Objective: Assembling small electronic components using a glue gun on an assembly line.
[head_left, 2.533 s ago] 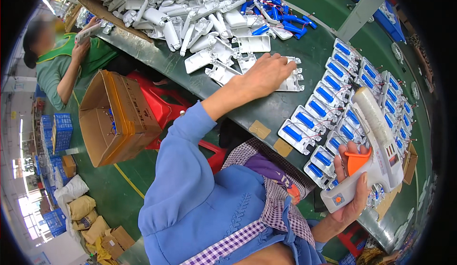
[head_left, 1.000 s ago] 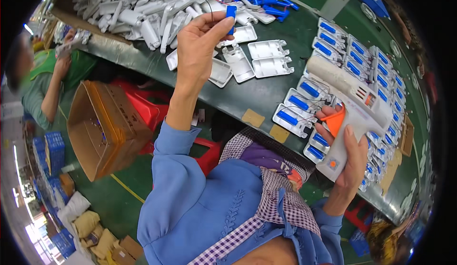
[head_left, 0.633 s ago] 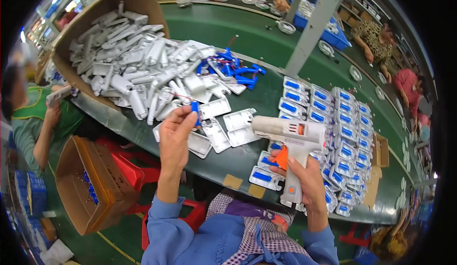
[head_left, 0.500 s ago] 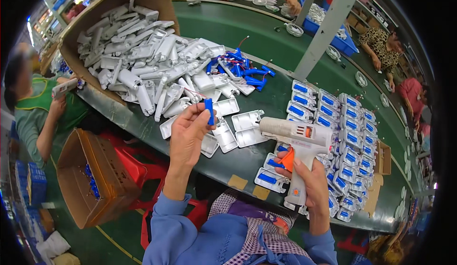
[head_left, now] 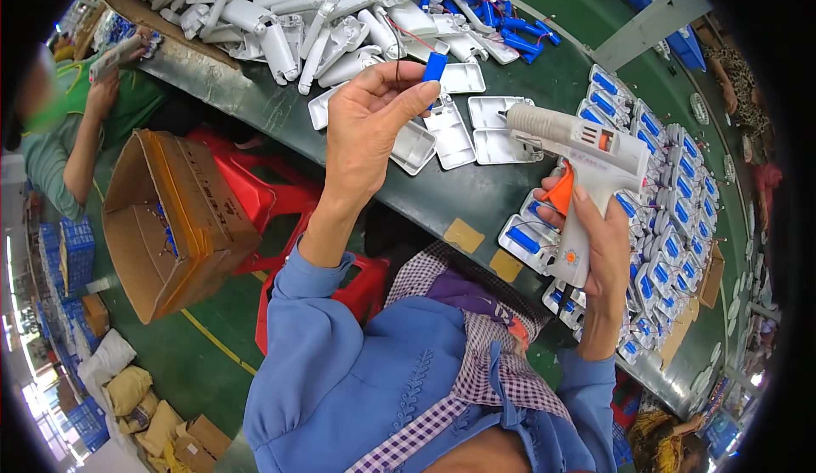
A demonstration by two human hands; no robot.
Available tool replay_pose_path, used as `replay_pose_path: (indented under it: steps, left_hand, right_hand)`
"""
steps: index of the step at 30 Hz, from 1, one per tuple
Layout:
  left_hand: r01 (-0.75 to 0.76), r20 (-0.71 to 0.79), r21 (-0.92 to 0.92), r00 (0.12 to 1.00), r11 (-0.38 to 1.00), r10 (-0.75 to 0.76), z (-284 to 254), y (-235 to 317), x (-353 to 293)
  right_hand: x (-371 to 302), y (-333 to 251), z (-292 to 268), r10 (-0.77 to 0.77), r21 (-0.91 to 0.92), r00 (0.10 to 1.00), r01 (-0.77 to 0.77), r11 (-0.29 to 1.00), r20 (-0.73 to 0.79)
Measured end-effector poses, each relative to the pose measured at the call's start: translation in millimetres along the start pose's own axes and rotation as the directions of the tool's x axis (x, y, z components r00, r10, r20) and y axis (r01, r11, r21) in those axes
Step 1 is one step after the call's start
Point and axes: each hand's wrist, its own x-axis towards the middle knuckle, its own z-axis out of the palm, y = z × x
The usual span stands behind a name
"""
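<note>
Between thumb and fingers, my left hand pinches a blue cylindrical battery with a thin red wire, held above the bench edge. My right hand is wrapped round the handle of a white glue gun with an orange trigger, its nozzle end pointing left. Below and between the hands lie several empty white plastic housings. Near the glue gun rests a white housing with a blue battery in it. Rows of similar filled housings cover the bench to the right.
A heap of white plastic shells and a pile of blue batteries lie on the far side of the green bench. At left stand a cardboard box and red stools. A co-worker sits at far left.
The view has tilted down and shifted, so bench things sit higher in the picture. My left hand still pinches the battery, and my right hand still holds the glue gun.
</note>
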Motion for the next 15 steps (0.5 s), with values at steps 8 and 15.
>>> replay_pose_path:
  steps: [8, 15]
  left_hand:
    - [-0.018, 0.008, 0.128, 1.0, 0.992, 0.018, 7, 0, -5]
    - [-0.035, 0.037, 0.162, 0.999, 0.986, 0.03, 15, -5, 1]
  right_hand:
    - [-2, -1, 7, 0.045, -0.068, 0.999, -0.044, 0.997, 0.01]
    - [1, -2, 7, 0.042, -0.095, 0.999, -0.04, 0.995, 0.012]
